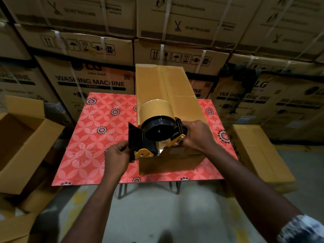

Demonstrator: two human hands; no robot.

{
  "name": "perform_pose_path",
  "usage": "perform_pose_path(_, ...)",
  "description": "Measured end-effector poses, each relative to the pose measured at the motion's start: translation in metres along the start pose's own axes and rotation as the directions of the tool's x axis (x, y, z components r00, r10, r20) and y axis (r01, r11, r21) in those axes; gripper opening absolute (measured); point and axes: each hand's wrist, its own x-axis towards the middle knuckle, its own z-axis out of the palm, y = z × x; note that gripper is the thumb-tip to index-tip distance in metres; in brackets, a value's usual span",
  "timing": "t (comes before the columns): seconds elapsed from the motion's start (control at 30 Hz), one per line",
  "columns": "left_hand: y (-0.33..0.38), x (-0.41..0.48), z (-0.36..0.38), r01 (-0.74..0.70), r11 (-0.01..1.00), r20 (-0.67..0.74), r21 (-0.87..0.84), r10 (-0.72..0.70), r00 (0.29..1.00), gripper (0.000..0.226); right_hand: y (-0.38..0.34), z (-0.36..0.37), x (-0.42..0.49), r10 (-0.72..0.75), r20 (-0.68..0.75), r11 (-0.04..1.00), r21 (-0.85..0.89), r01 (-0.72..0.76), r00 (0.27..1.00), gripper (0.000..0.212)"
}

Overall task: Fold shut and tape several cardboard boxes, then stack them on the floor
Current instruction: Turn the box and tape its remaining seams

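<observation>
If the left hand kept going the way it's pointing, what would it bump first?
Probably the black-and-yellow tape dispenser with its brown tape roll; the left hand pinches its black flap.

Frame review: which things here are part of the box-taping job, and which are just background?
In the job: tape dispenser, gripped by left hand and right hand; folded box on the red table; open box, floor left; closed box, floor right.
Just there: stacked washing machine cartons behind.
</observation>
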Motion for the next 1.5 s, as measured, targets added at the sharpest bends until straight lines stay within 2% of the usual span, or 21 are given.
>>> perform_pose_path(0.13, -0.009, 0.002, 0.002, -0.010, 0.999, -0.008, 0.034, 0.010, 1.000, 0.026, 0.002, 0.000, 0.001, -0.012, 0.018, 1.000, -0.005, 0.013, 1.000, 0.035)
perform_pose_path(0.3, -0.018, 0.007, 0.003, 0.047, 0.999, 0.040, -0.017, -0.046, 0.998, 0.024, 0.008, 0.010, -0.005, -0.003, 0.041, 0.999, -0.039, 0.005, 0.999, 0.036)
perform_pose_path(0.4, -0.032, 0.013, 0.010, 0.214, 0.976, 0.079, -0.048, -0.210, 0.974, 0.024, 0.009, 0.013, -0.006, -0.010, 0.025, 0.999, -0.051, 0.011, 1.000, 0.033)
perform_pose_path(0.5, -0.054, 0.013, 0.021, 0.441, 0.876, 0.213, -0.196, -0.400, 0.891, 0.024, 0.008, 0.013, -0.005, -0.020, 0.011, 0.998, -0.067, 0.021, 1.000, 0.036)
perform_pose_path(0.57, -0.067, 0.011, 0.027, 0.496, 0.843, 0.250, -0.209, -0.445, 0.860, 0.026, 0.007, 0.013, -0.006, -0.026, 0.018, 0.997, -0.071, 0.028, 0.999, 0.038)
perform_pose_path(0.63, -0.076, 0.013, 0.027, 0.539, 0.822, 0.228, -0.185, -0.497, 0.837, 0.023, 0.007, 0.013, -0.006, -0.035, 0.014, 0.996, -0.081, 0.036, 0.999, 0.034)
perform_pose_path(0.73, -0.072, 0.019, 0.021, 0.479, 0.853, 0.150, -0.207, -0.456, 0.877, 0.017, 0.005, 0.011, -0.006, -0.036, 0.006, 0.995, -0.092, 0.036, 0.999, 0.027)
perform_pose_path(0.83, -0.056, 0.023, 0.022, 0.366, 0.866, 0.176, -0.340, -0.323, 0.930, 0.022, 0.003, 0.010, -0.008, -0.027, -0.014, 0.995, -0.095, 0.025, 1.000, 0.021)
perform_pose_path(0.9, -0.057, 0.022, 0.027, 0.351, 0.893, 0.207, -0.281, -0.301, 0.931, 0.018, 0.002, 0.009, -0.009, -0.023, -0.013, 0.995, -0.096, 0.022, 1.000, 0.020)
perform_pose_path(1.0, -0.076, 0.019, 0.025, 0.408, 0.906, 0.238, -0.110, -0.375, 0.896, 0.019, 0.000, 0.008, -0.008, -0.008, 0.012, 0.995, -0.099, 0.009, 1.000, 0.020)
perform_pose_path(1.07, -0.078, 0.023, 0.017, 0.379, 0.917, 0.181, -0.126, -0.354, 0.917, 0.014, 0.001, 0.009, -0.008, 0.006, 0.024, 0.994, -0.109, -0.003, 1.000, 0.020)
perform_pose_path(1.17, -0.065, 0.029, 0.012, 0.199, 0.953, 0.091, -0.227, -0.183, 0.979, 0.007, 0.001, 0.011, -0.009, 0.018, 0.019, 0.994, -0.104, -0.016, 1.000, 0.019)
perform_pose_path(1.27, -0.054, 0.026, 0.016, 0.079, 0.984, 0.127, -0.160, -0.059, 0.990, 0.016, 0.001, 0.010, -0.008, 0.024, 0.011, 0.994, -0.110, -0.022, 1.000, 0.022)
perform_pose_path(1.4, -0.048, 0.018, 0.020, 0.119, 0.967, 0.148, -0.227, -0.086, 0.985, 0.015, 0.003, 0.011, -0.008, 0.040, 0.051, 0.991, -0.132, -0.033, 0.998, 0.017)
perform_pose_path(1.5, -0.043, 0.014, 0.024, 0.091, 0.966, 0.144, -0.244, -0.057, 0.988, 0.019, 0.006, 0.013, -0.008, 0.043, 0.054, 0.994, -0.102, -0.038, 0.998, 0.019)
